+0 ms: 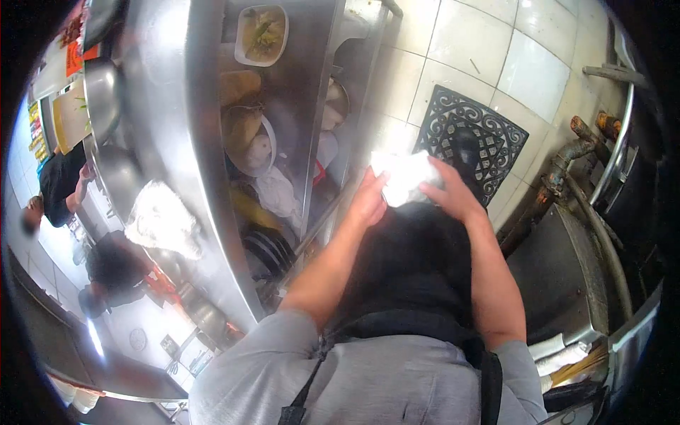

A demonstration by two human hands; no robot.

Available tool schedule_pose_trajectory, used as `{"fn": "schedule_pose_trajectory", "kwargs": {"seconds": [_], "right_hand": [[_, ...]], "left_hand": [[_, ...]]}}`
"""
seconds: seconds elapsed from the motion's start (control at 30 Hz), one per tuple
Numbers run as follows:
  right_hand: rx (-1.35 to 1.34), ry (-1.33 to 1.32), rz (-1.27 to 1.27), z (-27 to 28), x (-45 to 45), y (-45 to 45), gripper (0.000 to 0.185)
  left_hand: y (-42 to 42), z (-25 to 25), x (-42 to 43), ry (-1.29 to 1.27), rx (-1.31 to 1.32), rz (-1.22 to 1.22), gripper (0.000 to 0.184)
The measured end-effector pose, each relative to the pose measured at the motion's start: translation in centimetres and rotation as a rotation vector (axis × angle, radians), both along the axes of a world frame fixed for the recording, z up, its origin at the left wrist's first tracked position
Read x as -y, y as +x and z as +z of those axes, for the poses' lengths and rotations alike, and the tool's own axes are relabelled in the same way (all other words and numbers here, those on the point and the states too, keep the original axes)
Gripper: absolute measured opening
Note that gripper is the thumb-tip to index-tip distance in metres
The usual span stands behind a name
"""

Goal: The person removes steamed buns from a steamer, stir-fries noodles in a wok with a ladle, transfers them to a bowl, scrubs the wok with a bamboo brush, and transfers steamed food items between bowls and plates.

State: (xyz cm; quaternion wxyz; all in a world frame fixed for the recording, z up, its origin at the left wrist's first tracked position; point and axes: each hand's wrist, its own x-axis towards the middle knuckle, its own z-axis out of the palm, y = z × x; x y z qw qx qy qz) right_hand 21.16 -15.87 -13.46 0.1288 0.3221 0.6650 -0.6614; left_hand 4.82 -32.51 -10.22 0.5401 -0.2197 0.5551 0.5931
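A bunched white cloth, washed out by bright light, is held in front of my black apron. My left hand closes on its left side, and my right hand grips it from the right with the fingers over its edge. Fine detail of the cloth is lost in the glare. Another crumpled white cloth or bag lies on the steel counter to the left.
Under the counter, a shelf holds a white tub of food, a bowl and white bags. A black mat lies on the tiled floor. Pipes run along the right. People in dark clothes stand beyond the counter.
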Motion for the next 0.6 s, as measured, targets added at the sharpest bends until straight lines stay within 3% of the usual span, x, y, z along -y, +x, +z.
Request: {"fn": "schedule_pose_trajectory", "kwargs": {"seconds": [0.13, 0.27, 0.37, 0.47, 0.53, 0.6], "right_hand": [[0.004, -0.408, -0.082, 2.4, -0.1, -0.7, 0.073], [0.197, -0.651, 0.007, 7.5, -2.0, -1.2, 0.068], [0.061, -0.328, 0.238, 8.3, -1.0, -3.2, 0.061], [0.140, 0.183, 0.268, 8.8, 2.8, -8.3, 0.056], [-0.073, 0.033, 0.060, 8.6, 5.4, -13.4, 0.059], [-0.180, -0.099, 0.217, 5.4, 9.7, -20.2, 0.061]], "left_hand": [[0.6, 5.5, -1.7, 0.106, -0.049, -0.191, 0.038], [0.2, 7.8, -1.6, 0.089, -0.111, -0.173, 0.042], [0.3, 8.7, 0.5, 0.079, -0.179, -0.137, 0.045], [1.4, 8.9, 5.1, -0.004, -0.279, -0.057, 0.048], [3.1, 10.9, 8.3, -0.112, -0.291, 0.014, 0.049], [4.4, 13.7, 11.0, -0.278, -0.321, 0.014, 0.046]]}}
